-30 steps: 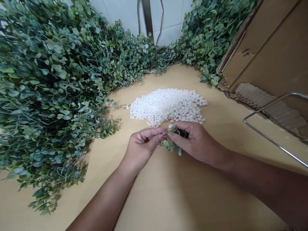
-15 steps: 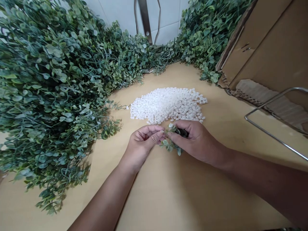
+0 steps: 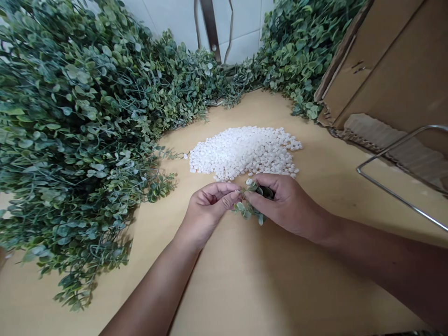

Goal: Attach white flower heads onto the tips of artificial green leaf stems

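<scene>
My right hand (image 3: 285, 203) is closed around a small sprig of green leaves (image 3: 247, 209), which looks like artificial foliage. Part of the sprig is hidden behind my fingers and thumb. Thumb and forefinger of my left hand (image 3: 212, 205) pinch a tiny white piece at the sprig's left side; whether it is attached to a stem I cannot tell. The two hands nearly touch at the fingertips. Just beyond them lies a heap of small white plastic pieces (image 3: 245, 149) on the tabletop (image 3: 224, 280).
A large mass of leafy greenery (image 3: 80, 121) covers the left and back of the table. More greenery (image 3: 301, 51) stands at the back right. A cardboard box (image 3: 392, 70) with a torn edge and a bent metal rod (image 3: 395, 191) are at the right. Behind is a tiled wall (image 3: 241, 28).
The left fingertips have edged slightly right, closer to the sprig. Otherwise both hands keep the same grip and position.
</scene>
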{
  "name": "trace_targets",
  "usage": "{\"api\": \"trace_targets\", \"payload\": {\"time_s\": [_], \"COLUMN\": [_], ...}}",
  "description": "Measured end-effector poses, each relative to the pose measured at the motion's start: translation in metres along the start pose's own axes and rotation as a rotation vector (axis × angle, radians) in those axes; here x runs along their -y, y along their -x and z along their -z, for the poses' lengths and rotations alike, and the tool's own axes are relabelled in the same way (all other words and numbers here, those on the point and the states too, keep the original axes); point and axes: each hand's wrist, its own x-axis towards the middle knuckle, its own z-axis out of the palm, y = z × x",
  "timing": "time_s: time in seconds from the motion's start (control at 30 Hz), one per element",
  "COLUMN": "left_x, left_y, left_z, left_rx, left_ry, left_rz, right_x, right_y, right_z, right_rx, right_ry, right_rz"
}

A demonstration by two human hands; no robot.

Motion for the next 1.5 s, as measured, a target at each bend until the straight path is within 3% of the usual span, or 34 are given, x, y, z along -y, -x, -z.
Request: {"api": "trace_targets", "payload": {"time_s": [0.43,0.6,1.1,1.5], "left_x": [0.0002,-0.0017,-0.0029,-0.0063], "left_y": [-0.0013,-0.0020,-0.0053,-0.0043], "left_z": [-0.0020,-0.0036,-0.0028,-0.0041], "left_rx": [-0.016,-0.043,-0.031,-0.055], "left_ry": [-0.012,-0.016,-0.059,-0.119], "left_rz": [-0.021,0.033,0.040,0.036], "right_x": [-0.0039,-0.0038,-0.0048,-0.0033], "right_y": [-0.0003,-0.0019,-0.0006,-0.0013], "right_z": [-0.0044,-0.0038,-0.0086,-0.0087], "right_rx": [0.008,0.036,0.013,-0.002], "right_ry": [-0.056,-0.121,-0.074,-0.068], "right_rz": [-0.008,-0.030,-0.139,-0.140]}}
